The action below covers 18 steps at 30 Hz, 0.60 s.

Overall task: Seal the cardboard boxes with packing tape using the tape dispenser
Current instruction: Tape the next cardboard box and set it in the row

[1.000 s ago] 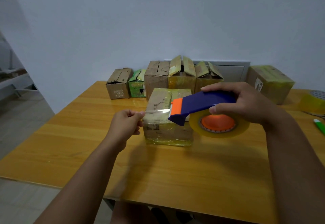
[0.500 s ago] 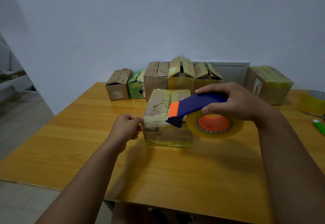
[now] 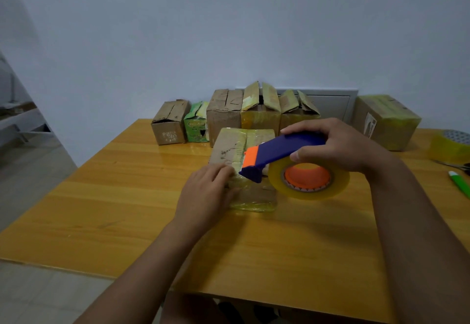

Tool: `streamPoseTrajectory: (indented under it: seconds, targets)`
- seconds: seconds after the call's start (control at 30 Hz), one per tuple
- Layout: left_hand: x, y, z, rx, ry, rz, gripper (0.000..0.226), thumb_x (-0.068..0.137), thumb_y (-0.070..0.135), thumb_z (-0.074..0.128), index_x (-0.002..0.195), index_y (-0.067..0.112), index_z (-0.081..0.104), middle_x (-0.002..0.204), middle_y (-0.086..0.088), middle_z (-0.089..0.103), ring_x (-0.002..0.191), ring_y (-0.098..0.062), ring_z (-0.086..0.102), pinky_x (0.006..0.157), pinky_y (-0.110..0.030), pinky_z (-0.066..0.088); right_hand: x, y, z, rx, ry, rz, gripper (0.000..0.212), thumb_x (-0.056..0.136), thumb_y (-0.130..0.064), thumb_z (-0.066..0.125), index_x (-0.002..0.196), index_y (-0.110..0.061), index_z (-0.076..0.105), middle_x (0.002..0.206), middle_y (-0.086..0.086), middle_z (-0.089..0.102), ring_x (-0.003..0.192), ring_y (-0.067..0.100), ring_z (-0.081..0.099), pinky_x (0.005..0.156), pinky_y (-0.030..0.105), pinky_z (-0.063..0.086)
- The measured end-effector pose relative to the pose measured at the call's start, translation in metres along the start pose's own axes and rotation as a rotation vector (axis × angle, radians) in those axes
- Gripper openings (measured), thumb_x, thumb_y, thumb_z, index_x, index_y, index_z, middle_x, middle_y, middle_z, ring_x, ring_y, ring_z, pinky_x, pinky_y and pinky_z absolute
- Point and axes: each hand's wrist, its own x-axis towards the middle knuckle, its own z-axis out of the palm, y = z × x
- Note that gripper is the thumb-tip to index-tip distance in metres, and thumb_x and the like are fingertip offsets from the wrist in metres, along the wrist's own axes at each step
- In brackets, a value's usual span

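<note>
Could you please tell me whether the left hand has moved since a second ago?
Yes. The left hand has shifted right, from beside the box onto its near left corner, fingers now flat on the tape.

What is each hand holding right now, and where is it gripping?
The right hand grips the tape dispenser by its blue handle. The left hand holds nothing; its fingers lie flat on the front box, near its left edge.

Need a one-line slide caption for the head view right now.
Left hand presses tape onto the box while the right hand holds the tape dispenser above it.
</note>
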Motion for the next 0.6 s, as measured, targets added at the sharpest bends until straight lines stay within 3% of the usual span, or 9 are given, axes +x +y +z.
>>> streamPoseTrajectory:
  seconds: [0.2,0.3,0.4,0.6]
  targets:
    - [0.004,-0.029,0.013,0.079,0.057,0.063,0.023,0.092,0.03,0.06,0.112,0.018,0.063,0.125,-0.008,0.061,0.108,-0.027,0.058,0.078,-0.035,0.047,0.003,-0.01,0.006,0.005,-0.002,0.02,0.049,0.075,-0.046,0.079,0.121,-0.042,0.061,0.115,-0.02,0.056,0.099,0.007,0.057,0.077,0.021,0.046]
    - [0.008,-0.04,0.013,0.072,0.062,0.087,0.022,0.093,0.029,0.056,0.11,0.016,0.061,0.121,-0.01,0.062,0.106,-0.029,0.059,0.076,-0.037,0.048,0.011,-0.021,0.017,-0.032,0.015,0.017,0.05,0.077,-0.047,0.076,0.123,-0.041,0.06,0.114,-0.018,0.055,0.095,0.003,0.055,0.07,0.016,0.042]
    - [0.005,-0.039,0.012,0.03,0.029,0.078,0.031,0.093,0.033,0.048,0.113,0.014,0.063,0.111,-0.006,0.064,0.098,-0.026,0.06,0.072,-0.036,0.049,0.016,-0.026,0.023,-0.062,0.018,0.02,0.052,0.076,-0.05,0.075,0.125,-0.04,0.059,0.116,-0.015,0.055,0.093,0.002,0.054,0.067,0.016,0.041]
    - [0.005,-0.028,0.014,-0.004,0.021,0.059,0.044,0.093,0.046,0.05,0.12,0.014,0.062,0.119,-0.006,0.063,0.107,-0.022,0.058,0.083,-0.034,0.048,0.014,-0.023,0.018,-0.049,0.003,0.025,0.049,0.079,-0.046,0.074,0.125,-0.037,0.06,0.117,-0.013,0.056,0.095,0.003,0.054,0.068,0.016,0.04]
